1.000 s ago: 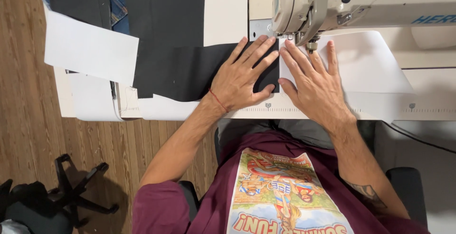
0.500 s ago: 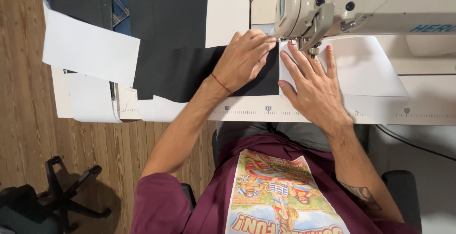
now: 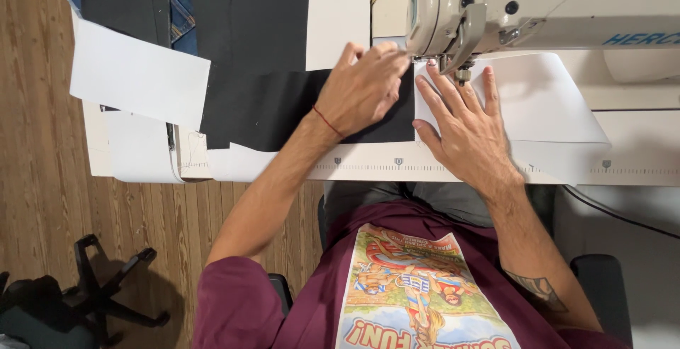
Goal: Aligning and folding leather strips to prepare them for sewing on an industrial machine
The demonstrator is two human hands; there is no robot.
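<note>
A flat strip of matte black fabric (image 3: 283,108) lies across the pale sewing table (image 3: 637,143) in front of you, running from the table's left part toward the needle area of the cream-coloured industrial sewing machine (image 3: 538,9). The strip looks smooth and unwrinkled, with a straight lower edge, and its right end sits just under the machine head. Above it, a wider panel of the same dark cloth (image 3: 248,16) extends toward the far edge of the table.

Your left hand (image 3: 363,88) lies on top of the black strip, palm down, fingers held close together and slightly curled, fingertips reaching toward the presser foot (image 3: 464,74). A thin red cord shows around that wrist. Your right hand (image 3: 467,126) lies flat just beside it, fingers spread wide, pressing on a sheet of white fabric or paper (image 3: 545,101) that meets the black strip's right end. The fingertips point toward the needle area, close to the machine's metal parts.

To the left, a white rectangular sheet (image 3: 138,72) hangs over the table's corner, partly covering the dark cloth. A printed ruler strip runs along the table's near edge. Below the table lies a wooden plank floor (image 3: 42,193), with the black base of a chair (image 3: 92,285) at the lower left.
</note>
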